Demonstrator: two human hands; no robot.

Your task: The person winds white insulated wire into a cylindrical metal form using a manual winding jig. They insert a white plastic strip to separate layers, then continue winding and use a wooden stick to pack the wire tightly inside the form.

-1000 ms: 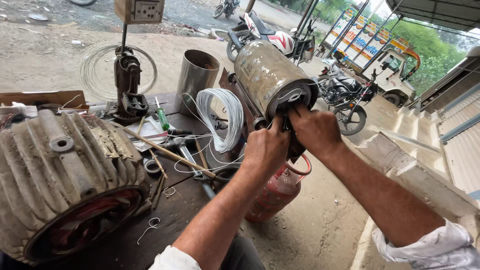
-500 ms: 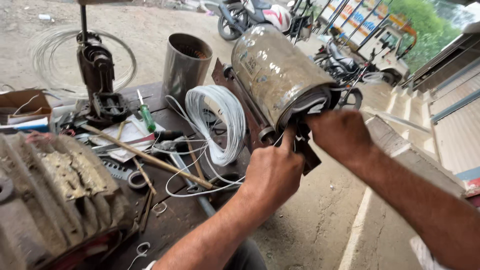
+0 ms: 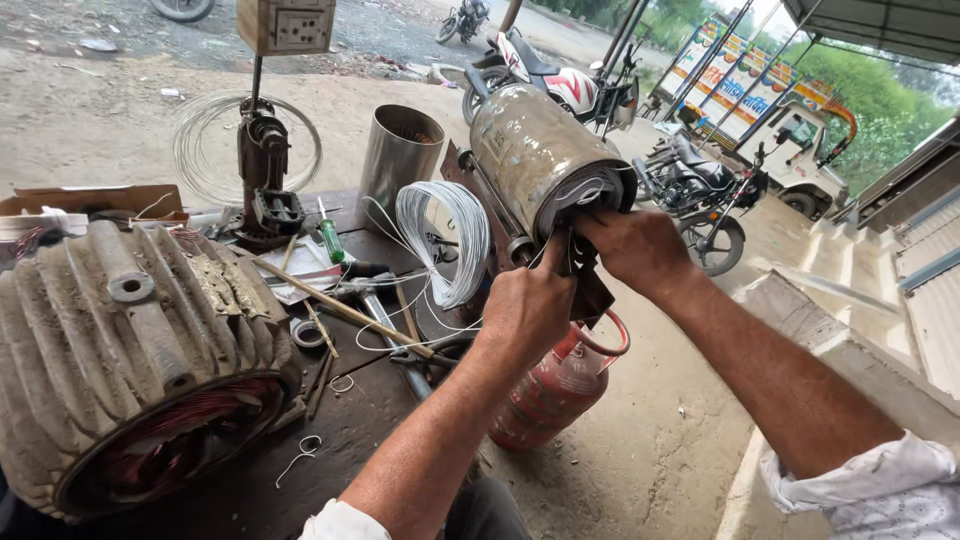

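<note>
— Far left first?
— Big finned motor housing point(image 3: 130, 370), lying on the counter point(image 3: 370, 440), reddish copper windings showing in its open end.

— Then, moving right?
— Upright winding stand point(image 3: 262, 170), green screwdriver point(image 3: 330, 240), bare metal sleeve point(image 3: 400, 160), all on the counter. Next to those, a hanging loop of white wire point(image 3: 445, 240), with loose strands trailing toward the hands.

— And the hands?
— Left hand point(image 3: 530, 305) raised to the open mouth of the steel motor body point(image 3: 530, 150), grip pressed together, seemingly pinching strands of the white wire right at the rim. Right hand point(image 3: 635, 245) curled over the mouth's lower right edge, fingertips tucked inside; impossible to tell what that grip pinches, if anything. Dark flat piece hanging between the two hands.

— Step in hand, by the look of it?
— Probably seating wire into the motor body's end, one hand feeding, the other steadying.

— Calls for?
— Likely a light, even pull, strands kept straight, skin clear of the metal edge.

— Further right?
— Red gas cylinder point(image 3: 550, 390) on the ground below the hands, parked motorcycle point(image 3: 700, 190) beyond.
</note>
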